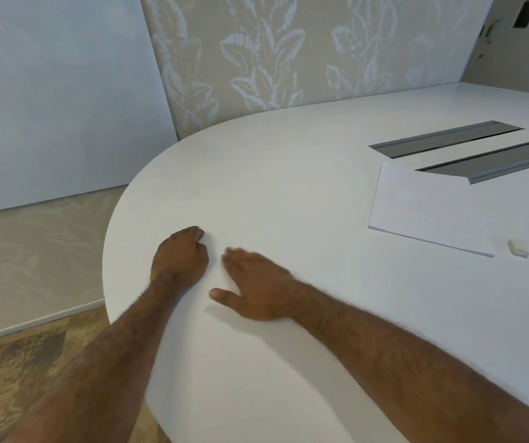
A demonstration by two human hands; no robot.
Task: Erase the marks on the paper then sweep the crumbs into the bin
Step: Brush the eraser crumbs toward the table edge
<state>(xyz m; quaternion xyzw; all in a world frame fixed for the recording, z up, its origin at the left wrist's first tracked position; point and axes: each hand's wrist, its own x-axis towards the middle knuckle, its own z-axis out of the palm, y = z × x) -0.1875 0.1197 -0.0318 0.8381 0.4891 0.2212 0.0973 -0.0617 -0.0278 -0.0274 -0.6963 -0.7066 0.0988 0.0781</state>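
Both my hands lie on the white table [288,174] near its rounded left edge. My left hand [181,257] has its fingers curled under in a loose fist; nothing shows inside it. My right hand [253,282] lies flat, fingers straight and blurred, thumb spread out toward me, a short gap from the left hand. A white sheet of paper [429,209] rests far to the right, with a small white eraser [519,247] beside its near right corner. No crumbs or marks can be made out. No bin is in view.
Two grey metal cable-slot flaps [448,139] are set into the table behind the paper, and one overlaps its far edge. A leaf-patterned wall panel [256,59] stands behind the table. Patterned carpet [17,362] lies below the table's left edge.
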